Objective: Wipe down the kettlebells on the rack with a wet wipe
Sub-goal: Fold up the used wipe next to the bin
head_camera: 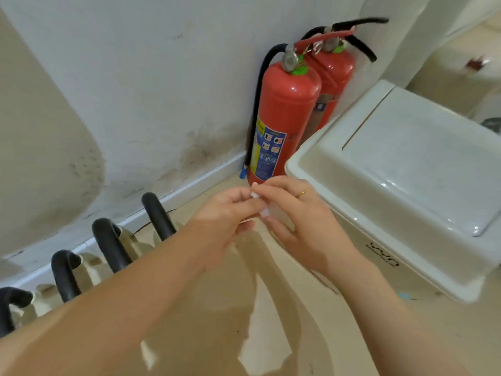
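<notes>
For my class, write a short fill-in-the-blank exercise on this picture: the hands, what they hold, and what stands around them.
1. Both hands, left and right, pinch a small ____ wipe between them.
2. Two ____ fire extinguishers stand against the wall.
3. The bin with the closed lid stands to the ____ of the hands.
4. The kettlebells on the left have ____ handles.

Missing words: white; red; right; black
</notes>
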`<state>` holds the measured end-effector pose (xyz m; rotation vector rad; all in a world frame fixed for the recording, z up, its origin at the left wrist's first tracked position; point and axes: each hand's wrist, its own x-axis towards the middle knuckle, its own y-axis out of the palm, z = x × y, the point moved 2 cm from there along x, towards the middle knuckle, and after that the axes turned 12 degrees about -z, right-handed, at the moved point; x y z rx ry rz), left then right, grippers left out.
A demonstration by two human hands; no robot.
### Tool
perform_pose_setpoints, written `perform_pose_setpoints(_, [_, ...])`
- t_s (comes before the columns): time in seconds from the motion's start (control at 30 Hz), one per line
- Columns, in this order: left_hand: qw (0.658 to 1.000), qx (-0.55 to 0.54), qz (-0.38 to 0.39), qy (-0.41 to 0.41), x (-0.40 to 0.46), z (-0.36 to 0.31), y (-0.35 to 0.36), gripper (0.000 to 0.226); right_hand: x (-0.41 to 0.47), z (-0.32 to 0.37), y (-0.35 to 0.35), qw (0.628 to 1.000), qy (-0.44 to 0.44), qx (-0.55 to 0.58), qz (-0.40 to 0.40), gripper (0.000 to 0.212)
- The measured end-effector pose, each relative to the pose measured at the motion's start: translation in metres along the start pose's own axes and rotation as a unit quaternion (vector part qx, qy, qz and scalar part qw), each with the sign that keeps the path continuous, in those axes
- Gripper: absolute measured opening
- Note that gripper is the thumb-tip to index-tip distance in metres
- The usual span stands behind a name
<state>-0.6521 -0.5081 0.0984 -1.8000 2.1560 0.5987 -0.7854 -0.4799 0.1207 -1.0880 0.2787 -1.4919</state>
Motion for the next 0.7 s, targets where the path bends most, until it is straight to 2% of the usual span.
perform_pose_setpoints(0.07, [0.995,0.053,0.075,0.027,-0.001,-0.024,0.023,0.006,0.005,-0.010,-0.032,0.994,-0.001,-0.022,-0.103,0.026])
perform_pose_setpoints(0.1, [0.991,0.085,0.086,0.060,0.000,-0.036,0.035,0.014,0.007,-0.015,-0.048,0.986,0.006,-0.039,-0.161,0.024])
perform_pose_setpoints(0.13, [0.979,0.138,0.064,0.134,0.006,-0.045,0.046,0.018,0.009,-0.020,-0.065,0.974,0.018,-0.063,-0.218,0.023])
perform_pose_setpoints(0.17, [0.938,0.225,0.025,0.264,0.010,-0.056,0.056,0.021,0.010,-0.025,-0.081,0.958,0.040,-0.090,-0.269,0.022])
perform_pose_setpoints(0.2, [0.843,0.342,-0.025,0.416,0.014,-0.068,0.067,0.026,0.010,-0.031,-0.094,0.942,0.068,-0.119,-0.305,0.022])
perform_pose_setpoints(0.23, [0.732,0.432,-0.058,0.524,0.017,-0.077,0.079,0.031,0.009,-0.038,-0.106,0.930,0.103,-0.137,-0.324,0.023])
perform_pose_setpoints(0.27, [0.651,0.482,-0.056,0.584,0.023,-0.080,0.091,0.036,0.007,-0.045,-0.115,0.924,0.135,-0.151,-0.325,0.025])
perform_pose_setpoints(0.3, [0.609,0.515,-0.031,0.603,0.032,-0.081,0.101,0.038,0.005,-0.052,-0.122,0.923,0.156,-0.163,-0.313,0.027])
perform_pose_setpoints(0.37, [0.587,0.548,-0.003,0.596,0.049,-0.078,0.118,0.041,0.001,-0.061,-0.127,0.935,0.172,-0.190,-0.244,0.027])
perform_pose_setpoints(0.47, [0.564,0.573,-0.030,0.594,0.061,-0.073,0.133,0.044,-0.001,-0.067,-0.124,0.952,0.204,-0.217,-0.069,0.026])
perform_pose_setpoints(0.53, [0.573,0.567,-0.031,0.591,0.064,-0.072,0.134,0.045,-0.004,-0.066,-0.119,0.944,0.208,-0.250,0.050,0.041])
perform_pose_setpoints(0.57, [0.582,0.558,-0.031,0.591,0.062,-0.073,0.132,0.045,-0.004,-0.067,-0.116,0.939,0.192,-0.273,0.083,0.046])
perform_pose_setpoints(0.6, [0.589,0.543,-0.037,0.598,0.062,-0.073,0.129,0.043,-0.003,-0.066,-0.114,0.932,0.188,-0.295,0.091,0.049])
perform_pose_setpoints(0.63, [0.604,0.527,-0.037,0.597,0.060,-0.072,0.123,0.041,-0.002,-0.065,-0.111,0.931,0.183,-0.309,0.067,0.049])
perform_pose_setpoints(0.7, [0.628,0.495,-0.049,0.599,0.055,-0.068,0.106,0.039,-0.001,-0.058,-0.102,0.945,0.142,-0.287,-0.056,0.041])
